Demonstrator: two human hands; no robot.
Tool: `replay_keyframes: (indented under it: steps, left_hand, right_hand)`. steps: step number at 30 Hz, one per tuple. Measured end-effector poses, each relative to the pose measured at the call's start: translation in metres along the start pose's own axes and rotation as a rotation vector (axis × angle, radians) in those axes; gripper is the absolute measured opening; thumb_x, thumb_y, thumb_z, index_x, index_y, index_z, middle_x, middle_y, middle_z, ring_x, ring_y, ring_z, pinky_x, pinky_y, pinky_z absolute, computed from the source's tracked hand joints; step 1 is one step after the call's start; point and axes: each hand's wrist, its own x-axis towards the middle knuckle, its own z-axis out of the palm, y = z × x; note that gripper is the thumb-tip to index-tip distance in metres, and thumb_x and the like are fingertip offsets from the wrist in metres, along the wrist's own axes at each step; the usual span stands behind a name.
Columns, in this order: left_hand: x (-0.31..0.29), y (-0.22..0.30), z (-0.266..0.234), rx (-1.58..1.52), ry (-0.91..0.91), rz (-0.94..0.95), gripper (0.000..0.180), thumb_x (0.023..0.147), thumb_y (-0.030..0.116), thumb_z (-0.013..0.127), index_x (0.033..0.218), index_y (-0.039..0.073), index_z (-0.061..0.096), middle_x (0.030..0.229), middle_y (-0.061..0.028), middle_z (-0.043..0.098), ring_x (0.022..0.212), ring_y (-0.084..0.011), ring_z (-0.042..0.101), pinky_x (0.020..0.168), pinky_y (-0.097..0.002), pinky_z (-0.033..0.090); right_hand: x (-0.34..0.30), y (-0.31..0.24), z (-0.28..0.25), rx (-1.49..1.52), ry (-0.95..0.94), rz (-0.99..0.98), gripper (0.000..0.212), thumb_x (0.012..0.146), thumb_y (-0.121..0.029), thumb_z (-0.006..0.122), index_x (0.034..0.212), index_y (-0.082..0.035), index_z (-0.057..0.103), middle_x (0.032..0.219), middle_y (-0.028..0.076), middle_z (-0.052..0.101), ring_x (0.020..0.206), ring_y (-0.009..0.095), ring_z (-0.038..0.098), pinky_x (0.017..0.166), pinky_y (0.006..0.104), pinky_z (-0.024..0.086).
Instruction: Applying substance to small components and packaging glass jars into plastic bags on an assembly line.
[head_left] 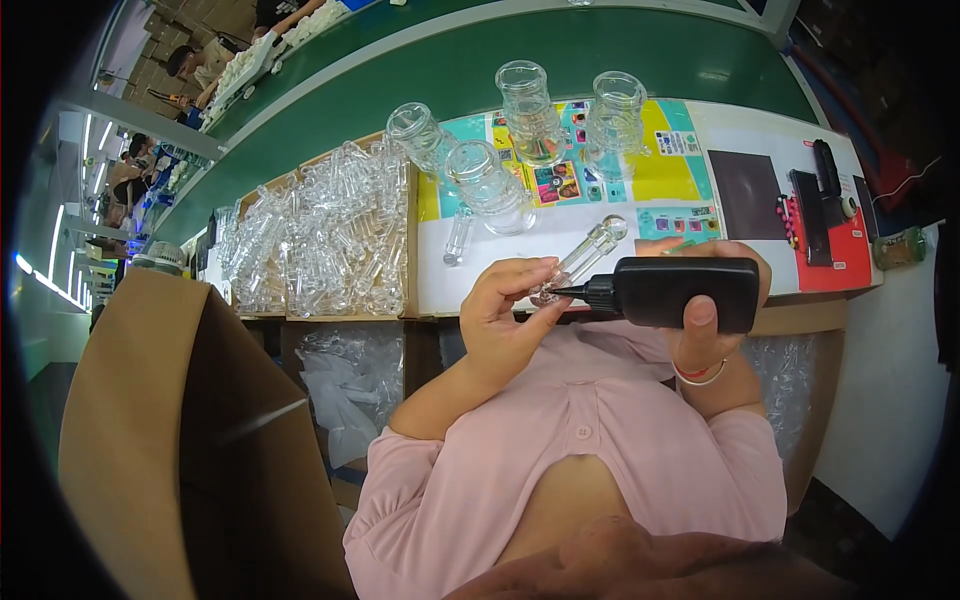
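Between its thumb and fingers my left hand (505,315) pinches a clear glass tube (590,250) with a round bulb at its far end. My right hand (705,330) grips a black squeeze bottle (685,293) lying sideways. The bottle's thin pointed nozzle (573,292) reaches the tube's near end by my left fingertips; whether they touch I cannot tell. Another small glass piece (459,237) lies on the work board just beyond my left hand. Several clear glass jars, one of them a waisted jar (490,190), stand farther back on the board.
Left of the board, a cardboard box (345,235) is heaped with clear glass pieces. A black phone (812,218) rests on a red patch at the right. A tall open carton (150,430) stands at my left. Beyond the green bench (440,75), other people work at the far left.
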Motion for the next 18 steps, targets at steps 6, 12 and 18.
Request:
replay_keyframes:
  steps: [6,12,18]
  left_hand:
    - [-0.0019,-0.0010,-0.0002,0.015,-0.013,0.026,0.037,0.067,-0.014,0.064,0.100,-0.002,0.051,0.107,-0.0162,0.051,0.104,-0.0243,0.052,0.089,-0.0329,0.044]
    - [-0.0033,-0.0007,0.0002,0.033,-0.007,0.044,0.038,0.066,-0.014,0.064,0.100,-0.002,0.051,0.107,-0.0164,0.051,0.104,-0.0242,0.052,0.089,-0.0324,0.044]
    - [-0.0001,-0.0009,-0.0004,0.124,0.018,0.105,0.039,0.062,-0.012,0.069,0.097,-0.001,0.056,0.102,-0.0170,0.057,0.094,-0.0231,0.057,0.079,-0.0297,0.048]
  right_hand:
    - [-0.0024,-0.0051,-0.0018,-0.075,-0.106,-0.175,0.050,0.086,-0.034,0.051,0.113,0.002,0.031,0.080,0.015,0.059,0.069,0.017,0.055,0.067,0.0269,0.045]
    - [0.0007,-0.0049,-0.0071,-0.001,-0.157,-0.170,0.044,0.084,-0.018,0.056,0.114,0.003,0.031,0.081,0.018,0.060,0.072,0.021,0.059,0.071,0.0305,0.047]
    - [0.0021,-0.0003,-0.0053,0.052,-0.124,-0.149,0.043,0.083,-0.017,0.058,0.113,0.003,0.035,0.084,0.016,0.060,0.073,0.017,0.058,0.069,0.0249,0.046]
